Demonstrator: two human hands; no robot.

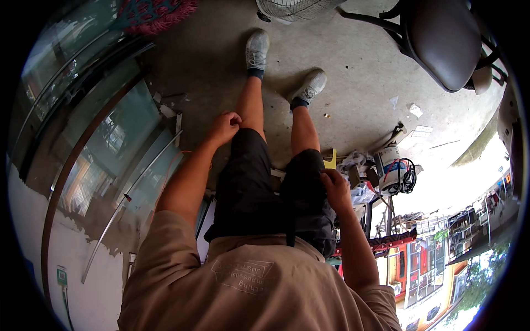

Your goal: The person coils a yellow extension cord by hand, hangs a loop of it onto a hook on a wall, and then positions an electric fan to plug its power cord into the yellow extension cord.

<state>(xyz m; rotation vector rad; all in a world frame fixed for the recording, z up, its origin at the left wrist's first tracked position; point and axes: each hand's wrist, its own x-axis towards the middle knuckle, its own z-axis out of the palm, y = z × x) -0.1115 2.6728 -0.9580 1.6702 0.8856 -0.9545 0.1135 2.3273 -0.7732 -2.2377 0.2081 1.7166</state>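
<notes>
Wearing black knee-length cloth shorts [243, 176] over both thighs. Got left hand [223, 128] at bare left leg [253, 107], just past shorts' hem: fingers curled in narrow, can't tell if pinching anything. Got right hand [338, 190] on shorts' right outer edge: fingers bent, can't tell if gripping cloth. Can see flat yellow piece [330, 159] just right of shorts; white rounded container [391, 171] with looped black cable [409, 179] farther right of shorts; grey lace-up shoes [257, 51] beyond shorts' hems; dark smooth-seated chair [441, 44] well apart, ahead and right of shorts.

Head-worn fisheye — close overhead, facing down.
</notes>
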